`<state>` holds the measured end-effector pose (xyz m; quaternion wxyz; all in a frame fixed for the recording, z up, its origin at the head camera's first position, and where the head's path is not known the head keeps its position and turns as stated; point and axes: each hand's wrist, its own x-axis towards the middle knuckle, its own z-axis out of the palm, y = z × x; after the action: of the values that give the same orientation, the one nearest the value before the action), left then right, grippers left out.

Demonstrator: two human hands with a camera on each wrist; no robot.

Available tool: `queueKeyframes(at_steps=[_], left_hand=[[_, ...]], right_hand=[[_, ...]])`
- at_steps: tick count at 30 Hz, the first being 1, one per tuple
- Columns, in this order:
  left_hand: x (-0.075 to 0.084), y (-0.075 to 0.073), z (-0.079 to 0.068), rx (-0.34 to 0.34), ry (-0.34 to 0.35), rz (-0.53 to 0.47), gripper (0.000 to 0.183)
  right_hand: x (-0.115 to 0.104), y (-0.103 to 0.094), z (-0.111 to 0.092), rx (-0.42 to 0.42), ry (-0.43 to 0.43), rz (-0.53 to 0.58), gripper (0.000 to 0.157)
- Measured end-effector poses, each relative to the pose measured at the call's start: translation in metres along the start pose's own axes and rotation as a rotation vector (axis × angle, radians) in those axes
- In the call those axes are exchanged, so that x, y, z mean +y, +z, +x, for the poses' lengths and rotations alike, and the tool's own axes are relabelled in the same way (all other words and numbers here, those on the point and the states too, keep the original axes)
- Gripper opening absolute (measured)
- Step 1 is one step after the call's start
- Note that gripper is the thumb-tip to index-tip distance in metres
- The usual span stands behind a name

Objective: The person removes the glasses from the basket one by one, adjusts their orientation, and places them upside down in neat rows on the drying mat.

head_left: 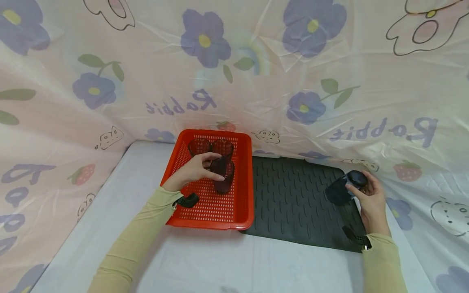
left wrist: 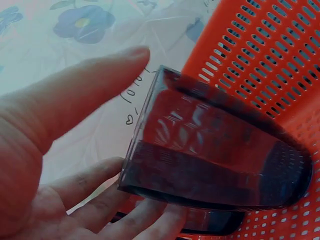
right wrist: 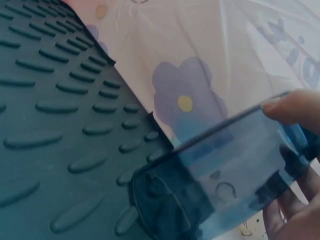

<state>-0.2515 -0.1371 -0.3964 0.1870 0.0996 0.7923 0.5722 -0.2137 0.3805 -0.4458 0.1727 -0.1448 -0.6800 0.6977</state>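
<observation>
My left hand reaches into the red basket, thumb and fingers spread on either side of a dark tinted glass. In the left wrist view the thumb stands off from the rim, while the fingers lie beneath the glass. Two more tinted glasses, a left one and a right one, sit behind it. At the mat's right end my right hand grips another dark glass around its base end. That glass tilts with its mouth low, close over the mat.
The red perforated basket stands left of a dark ribbed drying mat, overlapping its edge. Both lie on a white table. A flower-printed sheet rises behind and along both sides.
</observation>
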Motion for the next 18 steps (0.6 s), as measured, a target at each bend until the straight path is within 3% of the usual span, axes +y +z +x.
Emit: queueKeyframes(at_steps=[7,12,18], left_hand=[[-0.0023,0.0019,-0.0005,0.004,0.045,0.011,0.078],[-0.005,0.0048,0.0015,0.025,0.07,0.06,0.078],[-0.0061,0.0054,0.0022,0.034,0.065,0.047,0.078]], right_hand=[[0.0069,-0.0042,0.0007,-0.082,-0.059,0.022,0.074],[0.0072,-0.0067,0.0008,-0.083,-0.056,-0.01,0.074],[0.0067,-0.0067,0.0015,-0.079,-0.051,-0.005,0.074]])
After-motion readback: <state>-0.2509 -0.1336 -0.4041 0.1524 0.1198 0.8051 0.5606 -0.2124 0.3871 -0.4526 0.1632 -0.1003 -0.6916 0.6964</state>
